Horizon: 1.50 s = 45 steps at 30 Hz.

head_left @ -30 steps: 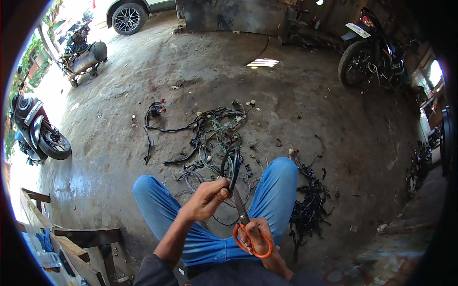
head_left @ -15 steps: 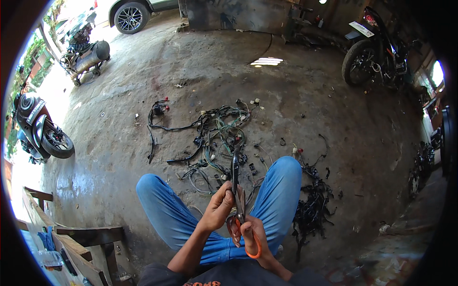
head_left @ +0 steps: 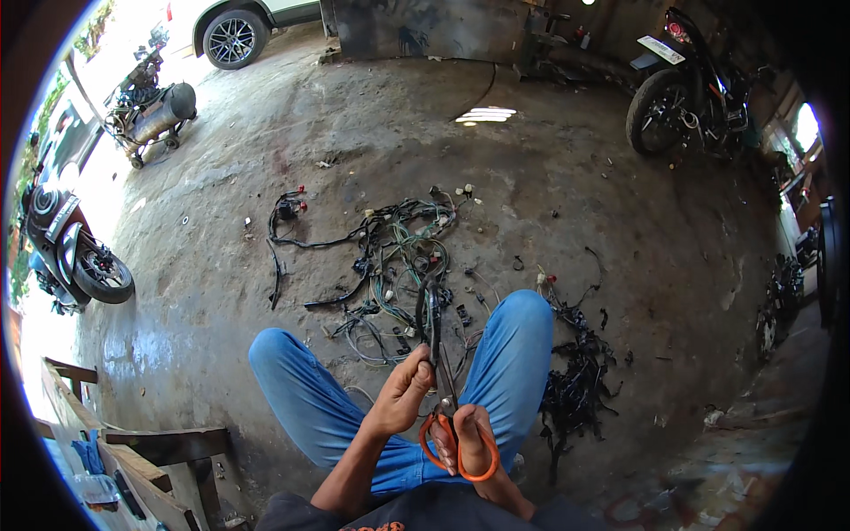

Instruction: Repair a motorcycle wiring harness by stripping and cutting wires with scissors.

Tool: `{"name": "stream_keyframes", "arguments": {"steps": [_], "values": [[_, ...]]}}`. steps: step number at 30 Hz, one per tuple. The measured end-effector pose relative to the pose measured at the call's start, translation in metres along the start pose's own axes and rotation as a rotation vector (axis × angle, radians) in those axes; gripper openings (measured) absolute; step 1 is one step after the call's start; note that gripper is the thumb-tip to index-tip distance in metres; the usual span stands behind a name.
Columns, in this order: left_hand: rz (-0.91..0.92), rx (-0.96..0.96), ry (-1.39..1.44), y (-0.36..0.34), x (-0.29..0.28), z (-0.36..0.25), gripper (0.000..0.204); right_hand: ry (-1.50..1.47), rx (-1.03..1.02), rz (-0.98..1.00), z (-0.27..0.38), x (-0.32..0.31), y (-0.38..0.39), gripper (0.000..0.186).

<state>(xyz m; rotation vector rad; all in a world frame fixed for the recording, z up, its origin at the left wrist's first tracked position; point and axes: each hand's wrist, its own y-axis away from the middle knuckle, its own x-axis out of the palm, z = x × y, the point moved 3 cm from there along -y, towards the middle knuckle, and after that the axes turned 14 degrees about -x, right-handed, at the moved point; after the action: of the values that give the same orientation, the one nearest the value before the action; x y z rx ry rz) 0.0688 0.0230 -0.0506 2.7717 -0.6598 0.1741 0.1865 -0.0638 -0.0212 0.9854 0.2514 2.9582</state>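
Observation:
Between my knees, my left hand (head_left: 401, 396) is closed in a pinch around a black-taped wire bundle (head_left: 433, 311), which sticks up and away toward the floor. My right hand (head_left: 475, 444) grips orange-handled scissors (head_left: 447, 382), with fingers and thumb through the loops. The handles are spread apart, and the blades point away from me, right beside the taped bundle at my left fingertips. Whether a blade touches the tape cannot be made out. Beyond my hands lies a tangled wiring harness (head_left: 409, 232) with green, black and pale wires and several connectors.
A heap of black tape scraps (head_left: 575, 385) lies right of my right knee. A wooden bench (head_left: 168, 438) stands at the near left. Farther off are a motorcycle (head_left: 677, 102) at right, a scooter (head_left: 88, 261) and an air compressor (head_left: 159, 115) at left, and a car wheel (head_left: 235, 40).
The scissor handles have spread wider apart in my right hand. My left hand keeps its hold on the wire bundle. The whole view has shifted slightly.

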Motion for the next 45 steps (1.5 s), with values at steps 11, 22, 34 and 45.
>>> {"name": "stream_keyframes", "arguments": {"steps": [11, 22, 34, 45], "values": [[0.286, 0.060, 0.044, -0.014, -0.030, -0.025, 0.045, 0.163, 0.032, 0.119, 0.014, -0.001, -0.004, 0.062], [0.181, 0.089, 0.636, -0.033, -0.003, -0.035, 0.038, 0.405, 0.155, 0.144, 0.014, -0.006, -0.010, 0.068], [-0.115, 0.026, 0.766, -0.032, 0.028, -0.039, 0.038, 0.322, 0.022, 0.097, -0.003, -0.008, -0.004, 0.073], [-0.180, 0.037, 0.754, -0.032, 0.030, -0.033, 0.037, 0.507, -0.148, 0.020, -0.008, -0.020, -0.012, 0.063]]}}
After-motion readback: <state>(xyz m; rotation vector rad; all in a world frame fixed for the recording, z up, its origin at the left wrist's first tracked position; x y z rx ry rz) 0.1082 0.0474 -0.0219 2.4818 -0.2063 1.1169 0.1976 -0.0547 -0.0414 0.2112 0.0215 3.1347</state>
